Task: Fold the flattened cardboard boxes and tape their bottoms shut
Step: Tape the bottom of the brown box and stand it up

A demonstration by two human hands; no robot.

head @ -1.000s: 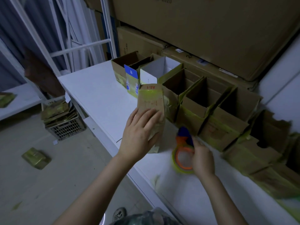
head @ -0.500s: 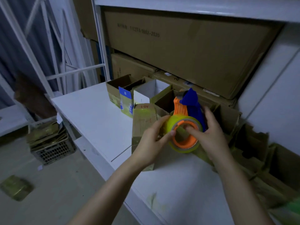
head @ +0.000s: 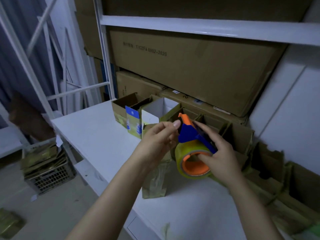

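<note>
The step in hand looks like getting the tape ready. The right hand [head: 220, 153] grips the tape dispenser [head: 192, 137] with fingers hooked into the orange core of the roll. The left hand [head: 155, 137] is curled at the dispenser's cutter end with the thumb against the head. It seems to be picking at the loose tape end, though whether it holds any tape cannot be told.

The box [head: 154, 181] to be sealed stands upright just below the left hand, touched by neither hand. Its top end is hidden behind that hand, so the state of its flaps cannot be judged. The next move likely calls for freeing a length of tape, bringing the dispenser down to the folded flaps and steadying the box with the left hand while the tape is drawn across.

The box stands on a white table [head: 97, 132]. Beyond the hands is a row of open boxes [head: 150, 116], backed by large cartons [head: 190, 70] under a white shelf [head: 207, 30]. Far to the left of the left hand, on the floor, a crate [head: 50, 177] holds flat boxes [head: 39, 156].
</note>
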